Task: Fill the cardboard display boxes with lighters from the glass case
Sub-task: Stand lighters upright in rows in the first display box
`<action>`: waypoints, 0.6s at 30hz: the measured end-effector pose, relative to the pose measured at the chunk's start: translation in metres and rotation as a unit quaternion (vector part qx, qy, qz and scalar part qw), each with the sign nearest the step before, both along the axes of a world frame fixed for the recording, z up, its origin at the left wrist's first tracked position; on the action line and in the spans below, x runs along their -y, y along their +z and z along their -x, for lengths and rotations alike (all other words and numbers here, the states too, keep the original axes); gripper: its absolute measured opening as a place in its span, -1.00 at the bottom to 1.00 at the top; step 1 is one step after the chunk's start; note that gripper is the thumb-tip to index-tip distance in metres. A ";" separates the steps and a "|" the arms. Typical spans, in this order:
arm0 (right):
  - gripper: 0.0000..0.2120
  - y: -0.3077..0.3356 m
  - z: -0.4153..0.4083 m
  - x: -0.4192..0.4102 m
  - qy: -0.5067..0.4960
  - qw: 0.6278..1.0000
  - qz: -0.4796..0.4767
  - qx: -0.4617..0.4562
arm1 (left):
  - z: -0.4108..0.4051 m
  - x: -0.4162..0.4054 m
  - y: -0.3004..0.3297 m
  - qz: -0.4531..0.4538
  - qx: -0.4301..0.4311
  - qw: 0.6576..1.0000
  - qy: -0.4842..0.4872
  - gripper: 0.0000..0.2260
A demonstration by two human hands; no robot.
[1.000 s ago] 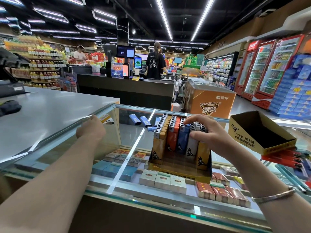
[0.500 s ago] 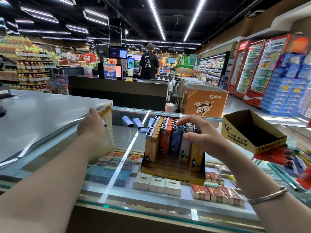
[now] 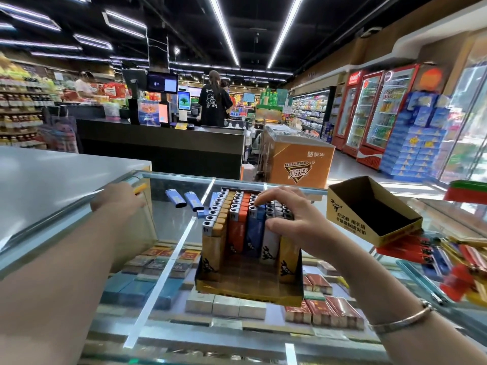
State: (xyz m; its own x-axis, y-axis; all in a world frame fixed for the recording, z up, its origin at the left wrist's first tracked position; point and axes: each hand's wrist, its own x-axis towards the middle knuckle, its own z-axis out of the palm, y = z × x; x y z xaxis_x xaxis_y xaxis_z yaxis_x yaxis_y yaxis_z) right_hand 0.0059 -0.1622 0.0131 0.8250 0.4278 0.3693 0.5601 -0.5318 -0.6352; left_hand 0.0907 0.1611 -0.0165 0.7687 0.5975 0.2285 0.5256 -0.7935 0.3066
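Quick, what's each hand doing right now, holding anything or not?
Left hand: grips a yellow lighter at the glass case's far left corner.
Right hand: fingers spread, resting on the lighters in the display box, gripping nothing.

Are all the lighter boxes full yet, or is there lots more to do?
Not yet. One display box is nearly full of upright lighters. The right hand rests on its rows; the left hand holds an orange lighter. Left to do: the second box is empty, and two blue lighters lie loose on the glass.
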 end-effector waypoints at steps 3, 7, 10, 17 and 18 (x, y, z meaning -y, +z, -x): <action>-0.64 0.001 0.001 -0.001 0.003 1.000 -0.003 -0.005 | 0.003 0.001 -0.004 0.005 0.018 1.000 0.005 -0.65; -0.64 0.002 0.003 -0.001 0.005 1.000 -0.007 -0.009 | 0.011 0.002 -0.006 0.038 0.037 0.998 -0.017 -0.57; -0.65 0.002 0.003 -0.001 0.001 1.000 -0.001 -0.005 | 0.017 0.000 -0.003 0.103 0.042 0.992 -0.053 -0.72; -0.69 0.003 0.005 0.000 0.000 1.000 0.014 -0.007 | 0.030 0.018 0.008 0.209 0.012 0.971 -0.119 -0.81; -0.69 0.003 0.005 0.000 0.000 1.000 0.014 -0.010 | 0.032 0.021 0.008 0.192 0.005 0.973 -0.126 -0.83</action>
